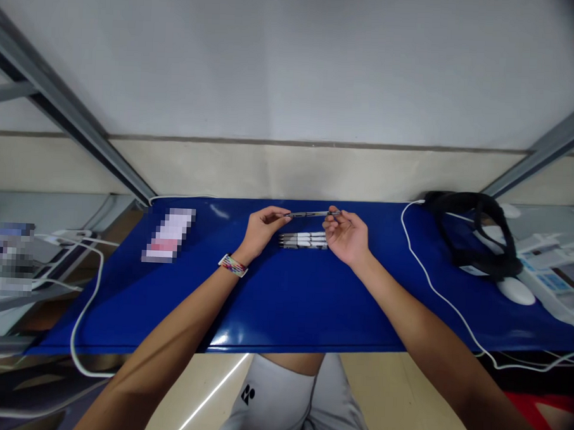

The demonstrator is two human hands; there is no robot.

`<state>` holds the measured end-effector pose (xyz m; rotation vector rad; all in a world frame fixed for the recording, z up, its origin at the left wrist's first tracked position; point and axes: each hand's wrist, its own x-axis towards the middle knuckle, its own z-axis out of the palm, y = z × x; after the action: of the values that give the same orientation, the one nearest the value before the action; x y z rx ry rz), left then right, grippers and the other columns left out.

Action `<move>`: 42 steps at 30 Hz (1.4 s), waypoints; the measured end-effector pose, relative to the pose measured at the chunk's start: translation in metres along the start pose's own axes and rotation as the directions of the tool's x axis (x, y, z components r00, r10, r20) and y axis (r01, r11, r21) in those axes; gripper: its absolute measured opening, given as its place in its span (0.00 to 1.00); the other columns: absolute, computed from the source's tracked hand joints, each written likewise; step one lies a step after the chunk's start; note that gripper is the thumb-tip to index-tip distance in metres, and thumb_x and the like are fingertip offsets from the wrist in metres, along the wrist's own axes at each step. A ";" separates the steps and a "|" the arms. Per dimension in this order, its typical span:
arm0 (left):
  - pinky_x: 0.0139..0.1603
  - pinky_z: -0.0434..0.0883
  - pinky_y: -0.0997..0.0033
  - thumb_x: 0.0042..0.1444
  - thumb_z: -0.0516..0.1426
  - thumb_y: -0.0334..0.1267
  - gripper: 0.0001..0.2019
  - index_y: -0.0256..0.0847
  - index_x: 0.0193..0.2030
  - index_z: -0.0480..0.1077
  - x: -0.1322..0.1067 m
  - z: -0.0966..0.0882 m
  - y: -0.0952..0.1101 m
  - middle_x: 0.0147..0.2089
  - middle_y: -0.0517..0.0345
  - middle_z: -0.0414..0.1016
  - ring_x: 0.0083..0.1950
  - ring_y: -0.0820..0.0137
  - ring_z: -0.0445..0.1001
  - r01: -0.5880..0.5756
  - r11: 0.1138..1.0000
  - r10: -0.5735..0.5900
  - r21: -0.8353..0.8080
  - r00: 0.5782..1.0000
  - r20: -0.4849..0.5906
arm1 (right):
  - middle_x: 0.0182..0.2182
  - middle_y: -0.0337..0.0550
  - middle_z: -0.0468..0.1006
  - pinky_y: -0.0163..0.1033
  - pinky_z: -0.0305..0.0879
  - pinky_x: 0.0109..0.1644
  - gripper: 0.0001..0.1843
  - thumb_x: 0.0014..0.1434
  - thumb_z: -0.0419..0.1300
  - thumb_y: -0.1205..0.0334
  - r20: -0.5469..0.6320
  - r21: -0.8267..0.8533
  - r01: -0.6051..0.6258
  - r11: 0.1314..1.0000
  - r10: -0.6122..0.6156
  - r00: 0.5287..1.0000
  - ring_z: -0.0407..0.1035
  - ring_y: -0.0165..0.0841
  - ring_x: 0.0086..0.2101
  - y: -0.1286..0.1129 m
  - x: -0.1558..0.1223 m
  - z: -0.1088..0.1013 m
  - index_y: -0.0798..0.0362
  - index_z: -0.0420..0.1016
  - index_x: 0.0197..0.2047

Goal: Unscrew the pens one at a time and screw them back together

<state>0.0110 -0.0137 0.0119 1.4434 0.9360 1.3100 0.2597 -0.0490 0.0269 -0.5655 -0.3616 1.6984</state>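
A thin dark pen is held level above the blue table, near its far edge. My left hand pinches the pen's left end, and my right hand pinches its right end with the palm turned up. Just below the held pen, a few white pens lie side by side on the table, between my two hands. A colourful band is on my left wrist.
A blurred card or phone lies at the table's left. A white cable runs across the right side. A black strap headset, white devices and a power strip sit at the far right. Metal shelf struts rise at both sides.
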 end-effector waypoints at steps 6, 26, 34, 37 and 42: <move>0.56 0.78 0.58 0.54 0.75 0.46 0.14 0.42 0.44 0.85 0.000 0.001 0.001 0.43 0.52 0.88 0.45 0.63 0.84 0.005 1.000 -0.005 -0.014 1.000 0.002 | 0.32 0.42 0.78 0.33 0.74 0.34 0.14 0.58 0.66 0.66 0.013 -0.081 0.028 0.996 -0.027 1.000 0.71 0.29 0.31 -0.002 0.003 -0.004 0.54 0.80 0.48; 0.49 0.78 0.61 0.58 0.71 0.45 0.12 0.42 0.45 0.83 0.003 -0.006 -0.006 0.42 0.52 0.86 0.42 0.64 0.82 -0.058 0.991 0.054 0.119 0.998 0.032 | 0.35 0.42 0.85 0.45 0.78 0.38 0.15 0.56 0.75 0.52 0.182 -0.726 0.343 0.596 -0.314 0.932 0.75 0.35 0.31 -0.006 0.010 -0.014 0.47 0.89 0.46; 0.57 0.72 0.52 0.66 0.64 0.43 0.09 0.46 0.48 0.85 0.001 -0.013 -0.003 0.46 0.53 0.87 0.47 0.59 0.79 -0.235 0.814 0.141 0.531 0.967 0.212 | 0.40 0.44 0.88 0.51 0.76 0.50 0.10 0.64 0.66 0.59 0.447 -0.893 0.436 -0.111 -0.325 0.833 0.81 0.43 0.40 -0.011 0.018 -0.035 0.45 0.88 0.46; 0.60 0.69 0.50 0.67 0.62 0.39 0.08 0.47 0.44 0.84 0.001 -0.013 0.000 0.46 0.54 0.87 0.49 0.57 0.79 -0.292 0.738 0.156 0.608 0.951 0.268 | 0.41 0.44 0.88 0.52 0.75 0.54 0.09 0.65 0.65 0.63 0.501 -0.862 0.449 -0.234 -0.259 0.826 0.79 0.45 0.45 -0.011 0.016 -0.036 0.44 0.87 0.45; 0.61 0.68 0.51 0.64 0.62 0.36 0.06 0.47 0.40 0.83 0.001 -0.013 0.000 0.44 0.56 0.87 0.48 0.59 0.80 -0.293 0.714 0.131 0.635 0.948 0.290 | 0.41 0.44 0.86 0.53 0.71 0.56 0.08 0.65 0.65 0.66 0.554 -0.815 0.471 -0.338 -0.218 0.803 0.76 0.44 0.44 -0.010 0.015 -0.035 0.46 0.86 0.40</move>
<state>-0.0017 -0.0105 0.0116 2.2760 1.1800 0.9543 0.2852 -0.0343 0.0007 -1.2703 -1.9831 0.3477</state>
